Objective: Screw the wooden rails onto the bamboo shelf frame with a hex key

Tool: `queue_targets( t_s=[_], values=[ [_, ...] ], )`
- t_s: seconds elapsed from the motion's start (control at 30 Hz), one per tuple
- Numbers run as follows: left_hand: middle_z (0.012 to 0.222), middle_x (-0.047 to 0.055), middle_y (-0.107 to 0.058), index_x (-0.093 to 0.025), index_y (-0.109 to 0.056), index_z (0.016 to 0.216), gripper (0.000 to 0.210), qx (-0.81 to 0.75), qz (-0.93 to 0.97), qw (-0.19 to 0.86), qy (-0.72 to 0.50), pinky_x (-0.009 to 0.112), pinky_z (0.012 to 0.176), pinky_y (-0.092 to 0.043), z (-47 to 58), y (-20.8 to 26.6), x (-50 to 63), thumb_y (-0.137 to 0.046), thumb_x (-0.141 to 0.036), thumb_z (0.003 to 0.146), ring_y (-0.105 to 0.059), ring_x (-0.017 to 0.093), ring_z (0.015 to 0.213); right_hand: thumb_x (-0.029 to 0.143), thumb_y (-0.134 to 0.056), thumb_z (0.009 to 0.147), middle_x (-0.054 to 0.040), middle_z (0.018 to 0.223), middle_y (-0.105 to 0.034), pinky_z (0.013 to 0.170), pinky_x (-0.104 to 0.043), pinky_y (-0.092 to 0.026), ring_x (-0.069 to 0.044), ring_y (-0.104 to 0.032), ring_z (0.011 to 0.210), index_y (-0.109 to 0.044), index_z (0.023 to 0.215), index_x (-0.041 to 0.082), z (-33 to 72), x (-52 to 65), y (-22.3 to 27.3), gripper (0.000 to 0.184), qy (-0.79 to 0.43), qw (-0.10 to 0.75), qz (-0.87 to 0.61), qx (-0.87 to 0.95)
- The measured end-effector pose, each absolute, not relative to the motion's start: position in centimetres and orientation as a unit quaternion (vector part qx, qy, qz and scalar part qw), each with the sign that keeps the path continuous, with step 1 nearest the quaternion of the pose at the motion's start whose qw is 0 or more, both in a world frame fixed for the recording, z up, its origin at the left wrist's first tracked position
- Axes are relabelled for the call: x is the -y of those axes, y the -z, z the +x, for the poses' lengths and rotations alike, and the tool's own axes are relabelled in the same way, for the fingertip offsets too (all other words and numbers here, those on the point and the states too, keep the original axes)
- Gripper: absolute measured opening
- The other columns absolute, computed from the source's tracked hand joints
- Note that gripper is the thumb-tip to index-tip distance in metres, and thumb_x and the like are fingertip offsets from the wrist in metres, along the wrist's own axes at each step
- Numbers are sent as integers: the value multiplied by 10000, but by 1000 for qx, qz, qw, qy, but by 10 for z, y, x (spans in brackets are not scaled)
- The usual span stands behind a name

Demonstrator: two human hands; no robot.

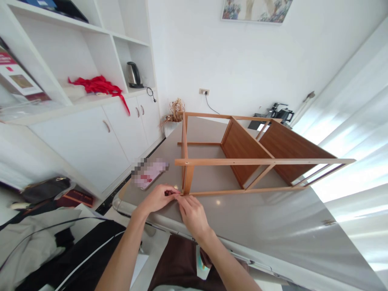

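Held left hand (159,198) and right hand (194,214) together at the tips, beside the near left corner of the wooden rack (248,147); could not tell whether clamped on anything. Saw the rack lying sideways on the table (273,226), near its front edge.

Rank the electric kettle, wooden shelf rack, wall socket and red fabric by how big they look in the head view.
Largest to smallest:
wooden shelf rack
red fabric
electric kettle
wall socket
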State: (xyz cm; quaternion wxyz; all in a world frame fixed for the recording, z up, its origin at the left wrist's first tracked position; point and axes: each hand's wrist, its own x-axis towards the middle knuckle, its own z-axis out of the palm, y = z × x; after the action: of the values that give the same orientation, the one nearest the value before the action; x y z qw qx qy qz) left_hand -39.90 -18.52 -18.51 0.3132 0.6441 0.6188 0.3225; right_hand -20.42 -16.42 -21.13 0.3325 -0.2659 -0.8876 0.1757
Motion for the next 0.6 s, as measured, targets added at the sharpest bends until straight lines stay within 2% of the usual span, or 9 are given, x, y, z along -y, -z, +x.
queue_targets(
  t_s=[0.17, 0.3, 0.43, 0.6],
  values=[
    [993, 34, -767, -229, -779, 967, 256, -613, 661, 321, -289, 296, 857, -506, -404, 184, 179, -622, -401, 860, -685, 209, 921, 188, -535, 974, -28, 936, -700, 863, -296, -461, -174, -583, 951, -672, 1019, 217, -210, 156, 213, 147, -74, 255, -221, 938],
    [966, 40, -763, -216, -780, 956, 238, -610, 667, 310, -295, 284, 830, -506, -402, 182, 179, -613, -356, 862, -681, 196, 884, 179, -564, 958, -28, 957, -682, 839, -322, -436, -181, -565, 936, -661, 1017, 213, -212, 154, 207, 118, -29, 226, -213, 950],
    [838, 31, -739, -224, -787, 930, 221, -614, 688, 265, -282, 269, 726, -486, -401, 181, 180, -602, -330, 870, -644, 175, 772, 149, -561, 949, -40, 929, -652, 827, -334, -424, -187, -554, 921, -684, 955, 214, -214, 156, 207, 139, -24, 229, -207, 951],
    [852, 44, -731, -222, -789, 887, 182, -612, 698, 236, -286, 258, 754, -477, -401, 178, 181, -633, -306, 848, -640, 175, 818, 87, -560, 919, -48, 928, -638, 821, -332, -444, -192, -550, 893, -713, 987, 225, -214, 158, 211, 217, -48, 260, -217, 940]
  ],
)
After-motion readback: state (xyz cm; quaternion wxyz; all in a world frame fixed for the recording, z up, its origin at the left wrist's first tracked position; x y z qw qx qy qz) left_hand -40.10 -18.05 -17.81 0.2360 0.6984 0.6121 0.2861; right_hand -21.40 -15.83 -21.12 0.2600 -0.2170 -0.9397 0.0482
